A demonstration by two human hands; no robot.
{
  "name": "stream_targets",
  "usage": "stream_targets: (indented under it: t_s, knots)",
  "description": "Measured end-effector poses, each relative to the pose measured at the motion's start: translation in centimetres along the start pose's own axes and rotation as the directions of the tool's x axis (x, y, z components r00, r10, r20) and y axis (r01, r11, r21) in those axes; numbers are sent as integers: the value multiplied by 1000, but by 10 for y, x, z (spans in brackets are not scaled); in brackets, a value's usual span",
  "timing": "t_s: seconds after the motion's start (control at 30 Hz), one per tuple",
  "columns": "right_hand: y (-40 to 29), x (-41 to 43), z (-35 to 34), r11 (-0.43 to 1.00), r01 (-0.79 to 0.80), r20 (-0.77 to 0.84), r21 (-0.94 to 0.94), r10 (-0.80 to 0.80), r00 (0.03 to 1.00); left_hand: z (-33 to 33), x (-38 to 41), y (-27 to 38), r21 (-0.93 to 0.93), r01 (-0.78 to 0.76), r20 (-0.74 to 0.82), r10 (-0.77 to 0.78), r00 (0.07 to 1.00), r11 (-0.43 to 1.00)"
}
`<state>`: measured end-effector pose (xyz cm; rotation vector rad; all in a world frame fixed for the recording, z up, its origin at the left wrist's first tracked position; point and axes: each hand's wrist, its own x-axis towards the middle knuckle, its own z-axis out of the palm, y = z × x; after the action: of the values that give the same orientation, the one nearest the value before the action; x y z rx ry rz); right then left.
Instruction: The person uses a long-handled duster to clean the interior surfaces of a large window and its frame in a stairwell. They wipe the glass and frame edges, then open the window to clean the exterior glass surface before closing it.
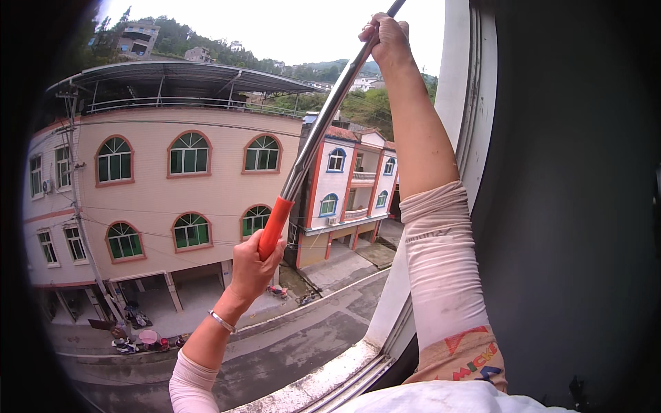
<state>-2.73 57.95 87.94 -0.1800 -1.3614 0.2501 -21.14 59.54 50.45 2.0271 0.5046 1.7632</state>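
My left hand [256,264] is closed around the orange grip at the lower end of a shiny metal pole [326,116]. Higher up, my right hand [388,37] holds the same pole near the top of the view, with that arm raised. The pole slants up to the right, outside the window opening, and its upper end runs out of view. A bracelet [223,321] is on my left wrist, and pale sleeves cover parts of both arms.
A white window frame [454,67] rises beside my right arm. Its sill [330,384] and sliding tracks curve below. Outside, far down, a street [289,346] passes multi-storey buildings [217,139] with arched windows. Overhead wires and a utility pole [77,196] stand at the left.
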Motion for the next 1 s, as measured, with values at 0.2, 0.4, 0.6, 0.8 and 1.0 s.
stream_targets:
  t_s: [0.2, 0.4, 0.6, 0.8, 1.0]
  knots:
    - [-14, 1, -34, 961, -71, 9, -267, 76, 997, 75, 48, 51, -18, -147, -6, 147, 989, 989]
    - [-35, -84, -77, 962, -203, -57, -183, 196, 979, 117, -18, 37, -762, 565, 608, 51, 792, 316]
    - [-6, -196, -91, 870, -418, -39, -261, 423, 905, 118, -120, -27, -674, 695, 696, -98, 711, 252]
    - [-8, -224, -94, 727, -491, -204, -480, 452, 868, 138, -150, -45, -634, 583, 596, -160, 787, 509]
    - [-24, -228, -87, 624, -527, -246, -576, 483, 841, 135, -155, -34, -703, 483, 538, -55, 841, 522]
